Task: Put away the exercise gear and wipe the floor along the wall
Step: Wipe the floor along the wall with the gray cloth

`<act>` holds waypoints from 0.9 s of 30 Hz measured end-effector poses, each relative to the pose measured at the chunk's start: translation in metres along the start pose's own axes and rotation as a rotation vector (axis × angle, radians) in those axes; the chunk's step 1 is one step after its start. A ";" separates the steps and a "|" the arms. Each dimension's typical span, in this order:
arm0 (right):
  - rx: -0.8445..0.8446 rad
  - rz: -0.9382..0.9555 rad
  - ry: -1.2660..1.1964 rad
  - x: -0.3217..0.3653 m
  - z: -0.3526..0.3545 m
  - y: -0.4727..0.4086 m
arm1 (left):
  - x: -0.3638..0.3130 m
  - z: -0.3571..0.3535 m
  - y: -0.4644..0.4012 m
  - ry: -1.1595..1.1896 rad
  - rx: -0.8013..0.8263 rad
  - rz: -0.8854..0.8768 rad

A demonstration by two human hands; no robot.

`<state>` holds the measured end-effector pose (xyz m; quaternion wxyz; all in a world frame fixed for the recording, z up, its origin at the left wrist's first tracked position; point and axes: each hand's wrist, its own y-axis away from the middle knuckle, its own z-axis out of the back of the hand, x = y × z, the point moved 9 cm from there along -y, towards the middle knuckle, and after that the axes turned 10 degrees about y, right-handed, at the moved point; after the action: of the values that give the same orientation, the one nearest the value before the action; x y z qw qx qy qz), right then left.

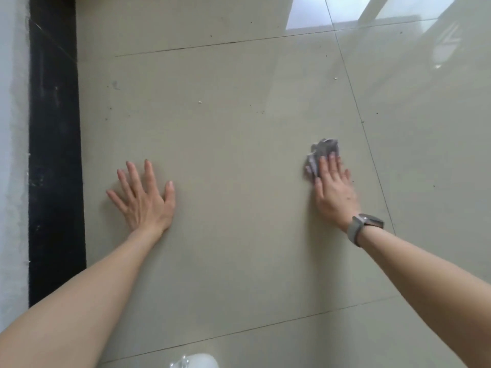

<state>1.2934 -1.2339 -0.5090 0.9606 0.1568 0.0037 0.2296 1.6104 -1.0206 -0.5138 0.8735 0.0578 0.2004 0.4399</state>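
Large, glossy beige tiles make up the floor, divided by thin dark grout lines and mirroring pale window light in the upper right of the frame. Small dark specks and a few white crumbs dot the tile in the upper middle. Down the left edge runs a black, polished skirting strip with faint marbling, and beside it a rough white wall. The left hand lies flat on the tile at centre left, fingers straight and spread, holding nothing. The right hand, at centre right, presses with straight, close-set fingers on a crumpled grey cloth; the soft, wrinkled fabric bunches out beyond the fingertips and to their left, touching the floor. A grey-strapped watch with a rectangular metallic case circles the right wrist. A white, rounded object is cut off at the bottom edge.
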 end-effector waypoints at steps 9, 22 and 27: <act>-0.051 0.676 -0.019 0.196 -0.033 0.059 | 0.018 -0.001 -0.009 0.026 -0.056 -0.083; -0.075 -0.177 -0.079 0.116 0.000 -0.064 | 0.023 -0.003 -0.013 0.119 -0.123 -0.102; 0.040 0.859 -0.003 0.279 -0.027 0.004 | 0.025 0.004 -0.011 0.246 -0.208 -0.117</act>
<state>1.5389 -1.0987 -0.5153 0.7746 0.1629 -0.0590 0.6082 1.6337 -1.0074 -0.5207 0.8677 -0.0991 0.2623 0.4104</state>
